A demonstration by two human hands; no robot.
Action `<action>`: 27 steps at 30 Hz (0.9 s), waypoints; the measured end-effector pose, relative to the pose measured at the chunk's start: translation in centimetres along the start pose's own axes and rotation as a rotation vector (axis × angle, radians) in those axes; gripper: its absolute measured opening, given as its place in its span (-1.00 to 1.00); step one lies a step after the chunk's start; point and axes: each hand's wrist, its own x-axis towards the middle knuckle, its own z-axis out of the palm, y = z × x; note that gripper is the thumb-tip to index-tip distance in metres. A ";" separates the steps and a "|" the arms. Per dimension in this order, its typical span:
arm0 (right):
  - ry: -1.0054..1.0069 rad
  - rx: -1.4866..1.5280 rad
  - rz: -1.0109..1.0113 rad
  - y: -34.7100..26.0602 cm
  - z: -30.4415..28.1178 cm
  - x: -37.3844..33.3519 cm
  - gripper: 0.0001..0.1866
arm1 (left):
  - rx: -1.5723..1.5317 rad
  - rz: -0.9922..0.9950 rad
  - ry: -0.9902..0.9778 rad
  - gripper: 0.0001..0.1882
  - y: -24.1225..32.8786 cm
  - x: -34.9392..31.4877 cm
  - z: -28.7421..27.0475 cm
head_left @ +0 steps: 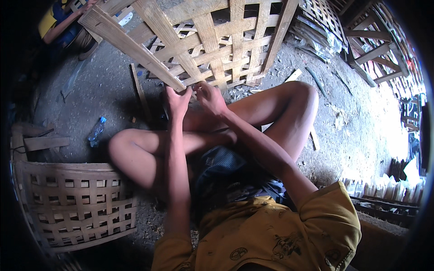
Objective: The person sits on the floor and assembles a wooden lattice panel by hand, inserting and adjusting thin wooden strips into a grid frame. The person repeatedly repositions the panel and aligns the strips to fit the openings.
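A large woven panel of flat wooden strips [212, 47] stands tilted in front of me, framed by wooden battens along its sides. My left hand [177, 103] is closed round the lower end of its left batten [149, 63], thumb toward the right. Just right of it, my right hand [210, 98] is closed with fingers curled against the panel's lower left corner. Whatever its fingertips pinch, if anything, is too small and hidden to make out. Both hands are close together above my crossed legs.
Another woven wooden piece [81, 198] stands at the lower left. A plastic bottle [96, 132] and a wood strip [140, 92] lie on the dusty floor. Stacked woven pieces [316, 31] and a wooden frame [375, 49] stand far right. Another person [58, 25] sits at the far left.
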 end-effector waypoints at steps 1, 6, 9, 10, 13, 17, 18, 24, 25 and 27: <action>-0.016 -0.002 0.008 -0.1 0.0 0.1 -0.80 | -0.123 -0.035 -0.039 -0.37 0.0 -0.1 -0.3; -0.097 -0.001 0.032 -1.1 -0.5 0.2 -0.78 | -0.342 -0.095 -0.126 -0.47 -1.9 0.6 -1.1; -0.075 -0.003 -0.006 -0.7 -0.7 0.4 -0.78 | -0.309 -0.077 -0.128 -0.52 -1.6 0.6 -0.8; -0.069 -0.008 -0.016 -0.3 -0.7 0.5 -0.78 | -0.301 -0.093 -0.133 -0.48 -1.6 0.8 -0.6; -0.080 -0.020 -0.023 0.2 -0.6 0.5 -0.77 | -0.045 -0.052 -0.061 -0.43 -1.6 0.9 -0.1; -0.127 -0.073 -0.009 -0.1 -0.7 0.5 -0.76 | 0.093 0.024 0.001 -0.40 -1.8 0.8 0.0; -0.128 -0.099 -0.015 -0.1 -0.8 0.5 -0.76 | 0.102 0.047 -0.006 -0.40 -1.7 0.8 -0.1; -0.160 -0.365 -0.066 -0.1 -1.6 0.5 -0.70 | 0.204 -0.093 -0.050 -0.38 -1.7 0.3 -0.2; -0.182 -0.430 -0.092 -0.6 -2.0 0.6 -0.69 | 0.175 -0.117 -0.072 -0.38 -1.5 0.2 -0.4; -0.225 -0.562 -0.144 -1.6 -2.5 0.8 -0.65 | 0.116 -0.164 -0.116 -0.39 -1.1 0.1 -0.7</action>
